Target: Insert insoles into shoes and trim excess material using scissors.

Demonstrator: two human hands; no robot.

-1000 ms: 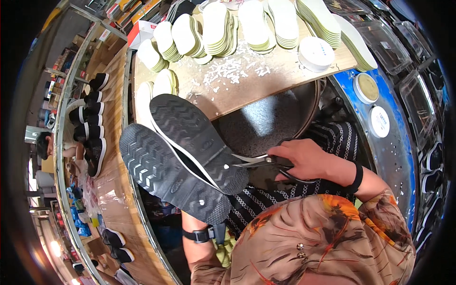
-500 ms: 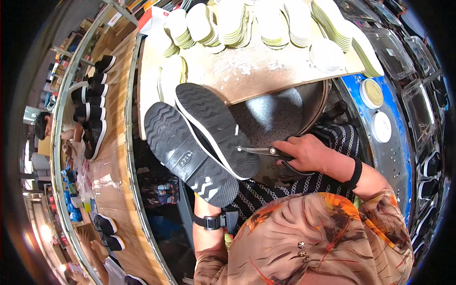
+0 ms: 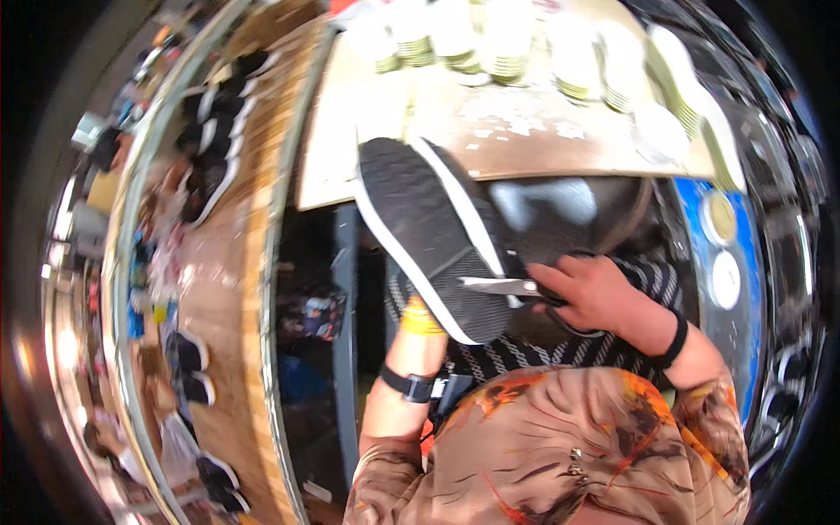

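Two black, white-edged shoes are held soles up over a striped lap, near the wooden tabletop; the left hand is hidden behind them, so its grip cannot be told. Scissors are gripped in the right hand, blades pointed across the front sole. Stacked insoles are lined up on the tabletop

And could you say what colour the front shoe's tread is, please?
Black tread, clearest in the head view.

Insole stacks on board beyond shoes; scissors over one sole; other shoes on left shelf.
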